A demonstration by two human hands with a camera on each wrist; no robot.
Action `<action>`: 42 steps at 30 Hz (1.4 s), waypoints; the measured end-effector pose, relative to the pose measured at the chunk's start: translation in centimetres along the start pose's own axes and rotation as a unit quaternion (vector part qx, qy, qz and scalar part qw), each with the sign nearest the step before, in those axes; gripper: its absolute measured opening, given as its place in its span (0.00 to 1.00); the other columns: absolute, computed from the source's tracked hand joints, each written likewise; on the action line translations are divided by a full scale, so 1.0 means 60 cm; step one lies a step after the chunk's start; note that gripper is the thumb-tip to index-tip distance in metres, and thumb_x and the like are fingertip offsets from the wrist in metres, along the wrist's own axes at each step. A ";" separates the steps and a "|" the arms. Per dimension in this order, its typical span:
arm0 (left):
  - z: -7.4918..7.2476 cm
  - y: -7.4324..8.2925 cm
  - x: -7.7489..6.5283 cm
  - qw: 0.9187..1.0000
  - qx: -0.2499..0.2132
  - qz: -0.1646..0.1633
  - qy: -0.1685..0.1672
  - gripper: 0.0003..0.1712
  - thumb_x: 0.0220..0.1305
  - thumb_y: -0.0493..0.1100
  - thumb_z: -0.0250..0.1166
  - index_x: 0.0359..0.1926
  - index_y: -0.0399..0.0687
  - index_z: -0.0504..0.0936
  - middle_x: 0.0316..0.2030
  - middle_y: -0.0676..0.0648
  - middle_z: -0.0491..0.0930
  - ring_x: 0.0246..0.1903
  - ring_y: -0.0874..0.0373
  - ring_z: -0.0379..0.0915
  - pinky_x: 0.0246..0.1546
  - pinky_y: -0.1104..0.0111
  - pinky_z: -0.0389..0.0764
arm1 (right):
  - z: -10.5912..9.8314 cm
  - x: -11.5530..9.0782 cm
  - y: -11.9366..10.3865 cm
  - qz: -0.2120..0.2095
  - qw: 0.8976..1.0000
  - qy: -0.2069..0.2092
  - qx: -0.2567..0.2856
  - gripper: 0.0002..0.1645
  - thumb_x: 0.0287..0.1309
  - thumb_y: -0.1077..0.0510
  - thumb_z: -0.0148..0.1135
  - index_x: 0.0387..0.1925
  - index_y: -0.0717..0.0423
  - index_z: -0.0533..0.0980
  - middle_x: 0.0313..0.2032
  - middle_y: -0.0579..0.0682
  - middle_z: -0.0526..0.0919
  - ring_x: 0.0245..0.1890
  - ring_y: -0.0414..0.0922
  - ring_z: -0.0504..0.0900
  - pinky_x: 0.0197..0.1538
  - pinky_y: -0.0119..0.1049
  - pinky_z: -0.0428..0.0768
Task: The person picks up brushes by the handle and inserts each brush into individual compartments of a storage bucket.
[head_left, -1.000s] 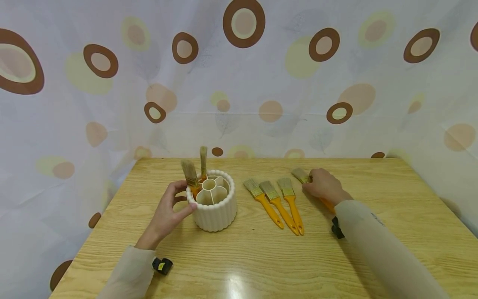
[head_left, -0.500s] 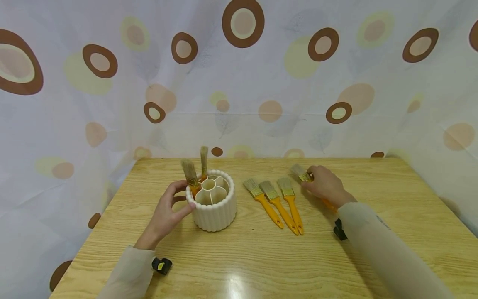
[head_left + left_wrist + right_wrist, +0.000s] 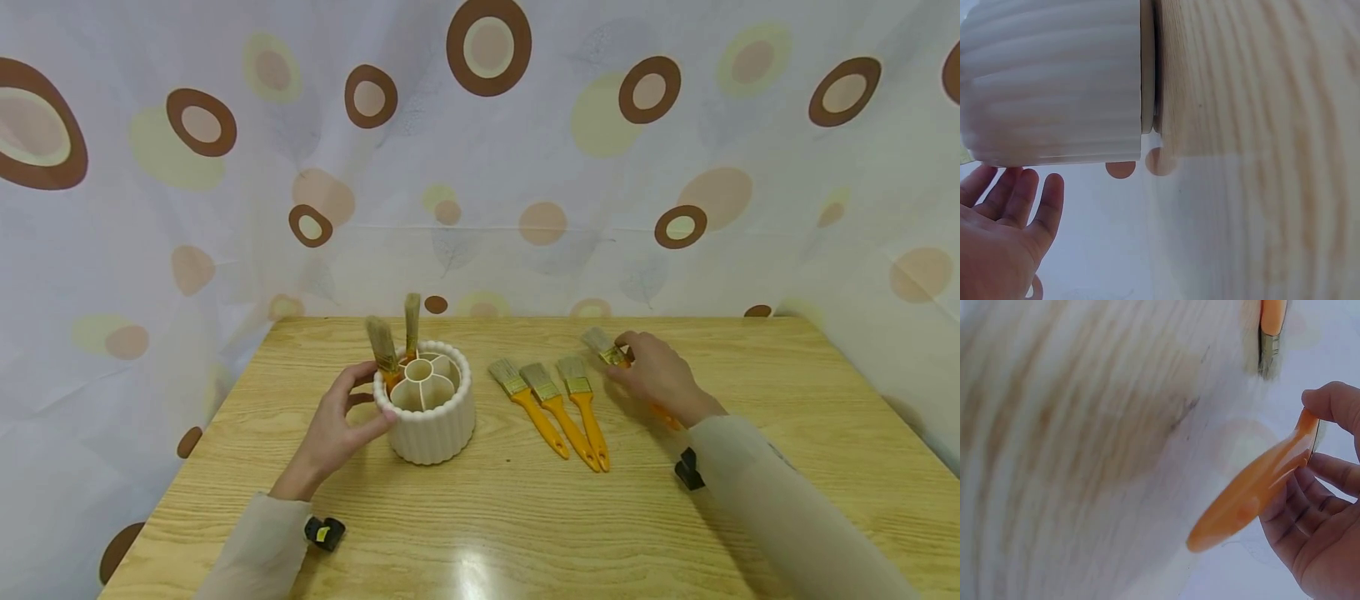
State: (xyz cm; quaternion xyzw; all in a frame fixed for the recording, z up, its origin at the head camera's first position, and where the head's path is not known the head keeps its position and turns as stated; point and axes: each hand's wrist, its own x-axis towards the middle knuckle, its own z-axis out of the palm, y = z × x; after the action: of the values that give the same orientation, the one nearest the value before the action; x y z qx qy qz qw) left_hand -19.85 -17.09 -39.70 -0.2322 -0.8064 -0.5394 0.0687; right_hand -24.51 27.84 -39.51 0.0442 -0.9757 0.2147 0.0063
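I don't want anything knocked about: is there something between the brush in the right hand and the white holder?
Yes: three brushes lie flat on the table between the held brush and the white holder. The right hand should probably lift over them.

DESK (image 3: 510,508): pale wood, grain running left to right | BACKDROP (image 3: 517,158): white cloth behind far edge, continuing past left and right edges; brown rings (image 3: 489,84), peach and pale-yellow blobs (image 3: 543,223) | CREASE (image 3: 480,227): horizontal, above far edge | LIGHT: white glare (image 3: 471,577) at mid-width, toward near edge
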 end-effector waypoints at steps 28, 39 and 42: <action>0.004 0.052 -0.004 1.000 -0.001 0.006 -0.008 0.42 0.51 0.33 0.71 0.66 0.33 0.61 0.60 0.36 0.66 0.59 0.42 0.62 0.54 0.47 0.69 | -0.011 -0.041 -0.029 -0.078 0.996 0.046 0.024 0.32 0.58 0.51 0.65 0.59 0.64 0.70 0.41 0.58 0.77 0.32 0.48 0.75 0.35 0.44 0.76; 0.005 0.053 -0.004 1.000 -0.002 0.007 -0.008 0.42 0.52 0.33 0.71 0.66 0.33 0.62 0.60 0.37 0.66 0.59 0.43 0.62 0.54 0.48 0.70 | -0.008 -0.050 -0.049 -0.115 0.990 0.074 0.028 0.31 0.56 0.53 0.68 0.58 0.62 0.71 0.38 0.54 0.77 0.30 0.46 0.75 0.32 0.41 0.75; 0.004 0.053 -0.004 1.000 -0.001 0.009 -0.008 0.42 0.52 0.33 0.71 0.66 0.33 0.62 0.60 0.37 0.66 0.59 0.42 0.62 0.54 0.48 0.70 | -0.008 -0.051 -0.056 -0.123 0.989 0.076 0.031 0.31 0.56 0.53 0.68 0.58 0.62 0.72 0.38 0.54 0.77 0.29 0.46 0.75 0.31 0.40 0.75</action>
State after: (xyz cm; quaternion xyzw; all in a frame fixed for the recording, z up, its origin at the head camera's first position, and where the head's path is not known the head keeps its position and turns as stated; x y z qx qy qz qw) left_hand -18.20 -15.95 -37.23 -0.2433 -0.8044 -0.5378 0.0669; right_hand -21.15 25.30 -37.75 0.1474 -0.9524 0.2453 0.1053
